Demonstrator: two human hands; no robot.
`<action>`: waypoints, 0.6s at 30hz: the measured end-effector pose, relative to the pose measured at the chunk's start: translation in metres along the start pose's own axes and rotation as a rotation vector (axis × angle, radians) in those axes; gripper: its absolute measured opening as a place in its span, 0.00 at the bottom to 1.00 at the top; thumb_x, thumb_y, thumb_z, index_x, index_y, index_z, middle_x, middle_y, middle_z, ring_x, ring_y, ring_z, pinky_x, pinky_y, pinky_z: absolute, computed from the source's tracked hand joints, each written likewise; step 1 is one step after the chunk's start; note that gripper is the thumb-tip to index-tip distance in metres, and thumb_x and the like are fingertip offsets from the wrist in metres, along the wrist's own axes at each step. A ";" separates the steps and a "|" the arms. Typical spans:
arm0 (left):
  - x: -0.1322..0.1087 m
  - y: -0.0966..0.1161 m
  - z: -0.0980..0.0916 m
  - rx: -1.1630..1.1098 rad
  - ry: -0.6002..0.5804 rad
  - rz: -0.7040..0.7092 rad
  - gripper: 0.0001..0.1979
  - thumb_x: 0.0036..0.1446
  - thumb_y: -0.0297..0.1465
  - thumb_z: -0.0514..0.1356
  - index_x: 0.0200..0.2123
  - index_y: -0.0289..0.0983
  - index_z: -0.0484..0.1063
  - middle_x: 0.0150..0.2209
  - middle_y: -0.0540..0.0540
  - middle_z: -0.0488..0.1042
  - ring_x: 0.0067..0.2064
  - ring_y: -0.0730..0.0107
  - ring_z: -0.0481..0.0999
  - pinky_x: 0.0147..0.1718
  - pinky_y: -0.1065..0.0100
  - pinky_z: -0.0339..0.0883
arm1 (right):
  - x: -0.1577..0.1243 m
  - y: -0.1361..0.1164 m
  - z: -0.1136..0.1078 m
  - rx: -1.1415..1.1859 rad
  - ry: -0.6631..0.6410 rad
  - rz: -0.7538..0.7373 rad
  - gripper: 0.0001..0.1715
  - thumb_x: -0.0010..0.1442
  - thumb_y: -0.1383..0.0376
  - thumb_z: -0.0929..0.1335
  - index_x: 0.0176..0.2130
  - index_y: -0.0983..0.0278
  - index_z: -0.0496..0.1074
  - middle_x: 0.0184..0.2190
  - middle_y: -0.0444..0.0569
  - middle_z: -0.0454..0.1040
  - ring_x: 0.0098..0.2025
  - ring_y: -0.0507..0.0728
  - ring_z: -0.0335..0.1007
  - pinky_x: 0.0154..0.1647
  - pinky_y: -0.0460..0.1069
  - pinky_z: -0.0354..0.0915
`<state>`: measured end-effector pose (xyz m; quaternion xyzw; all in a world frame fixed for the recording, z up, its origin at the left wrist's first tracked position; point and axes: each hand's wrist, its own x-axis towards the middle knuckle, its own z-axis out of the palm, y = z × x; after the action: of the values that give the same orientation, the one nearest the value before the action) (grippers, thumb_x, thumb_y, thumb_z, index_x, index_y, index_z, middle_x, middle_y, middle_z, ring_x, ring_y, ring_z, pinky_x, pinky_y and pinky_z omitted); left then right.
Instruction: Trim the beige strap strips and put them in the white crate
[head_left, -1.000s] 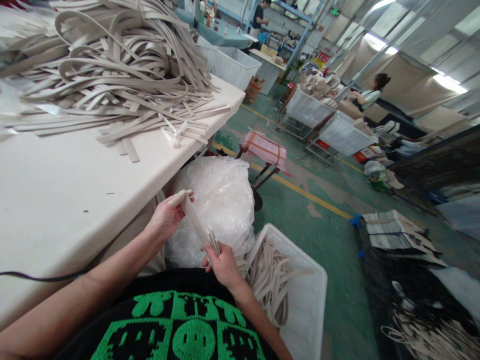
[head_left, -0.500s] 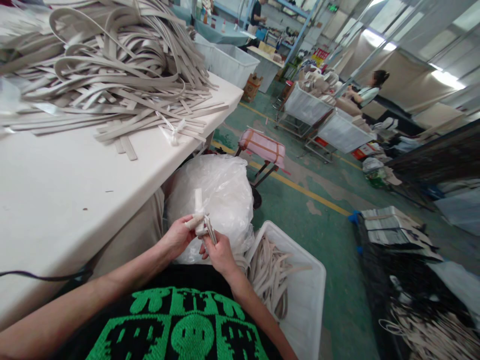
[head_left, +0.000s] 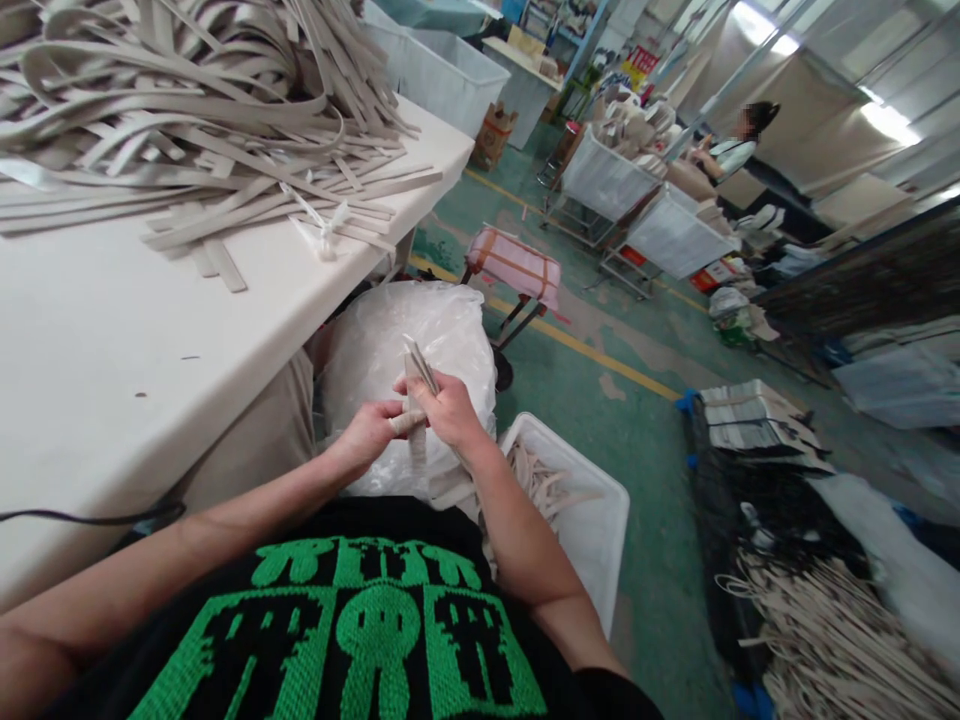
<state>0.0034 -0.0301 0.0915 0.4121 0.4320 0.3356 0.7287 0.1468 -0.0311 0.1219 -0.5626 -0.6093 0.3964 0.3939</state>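
My left hand [head_left: 369, 437] and my right hand [head_left: 448, 410] meet in front of my chest, both closed on a pale beige strip [head_left: 415, 392] that stands upright between them. The strip's top end pokes up above my right fingers, and its lower part hangs below my left thumb, which has pale tape on it. Behind the hands bulges a clear plastic bag [head_left: 390, 340]. At my right knee stands a white bin [head_left: 592, 520] with several more beige strips lying in it.
A white table [head_left: 150, 370] at left carries a big heap of beige strips [head_left: 187, 120]. A pink stool [head_left: 517, 270] stands on the green floor. Wheeled white bins [head_left: 645, 220] and a person [head_left: 739, 150] are farther back. Stacks of bags [head_left: 825, 600] lie at right.
My right hand rose from low near the bin to meet my left hand. The strip went from slanted between the hands to folded upright. The camera tilted down slightly.
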 end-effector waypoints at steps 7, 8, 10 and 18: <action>-0.009 -0.011 0.006 0.134 -0.155 -0.059 0.07 0.45 0.36 0.69 0.26 0.38 0.82 0.24 0.44 0.79 0.25 0.67 0.69 0.28 0.68 0.61 | 0.015 -0.017 -0.012 0.003 0.158 -0.105 0.23 0.66 0.51 0.62 0.32 0.64 0.74 0.30 0.46 0.78 0.35 0.54 0.75 0.43 0.49 0.69; -0.011 -0.013 0.008 0.135 -0.172 -0.071 0.07 0.45 0.36 0.69 0.26 0.38 0.82 0.24 0.44 0.79 0.25 0.68 0.69 0.28 0.68 0.61 | 0.016 -0.021 -0.016 0.000 0.172 -0.117 0.24 0.66 0.50 0.62 0.32 0.64 0.74 0.30 0.46 0.78 0.35 0.54 0.75 0.43 0.49 0.69; -0.012 -0.018 0.011 0.136 -0.210 -0.098 0.06 0.44 0.35 0.69 0.25 0.37 0.82 0.23 0.45 0.78 0.24 0.69 0.69 0.28 0.68 0.60 | 0.018 -0.028 -0.024 -0.023 0.196 -0.148 0.25 0.67 0.49 0.62 0.32 0.64 0.74 0.30 0.45 0.77 0.36 0.53 0.75 0.45 0.50 0.69; -0.004 -0.010 0.013 0.073 -0.157 -0.089 0.07 0.41 0.34 0.72 0.24 0.37 0.81 0.24 0.45 0.79 0.25 0.68 0.70 0.28 0.68 0.63 | 0.015 -0.027 -0.064 -0.007 0.275 -0.058 0.29 0.64 0.44 0.62 0.42 0.65 0.75 0.35 0.46 0.78 0.28 0.49 0.72 0.34 0.46 0.71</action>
<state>0.0149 -0.0424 0.0878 0.4441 0.4032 0.2534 0.7589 0.1951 -0.0152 0.1714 -0.5950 -0.5670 0.3020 0.4830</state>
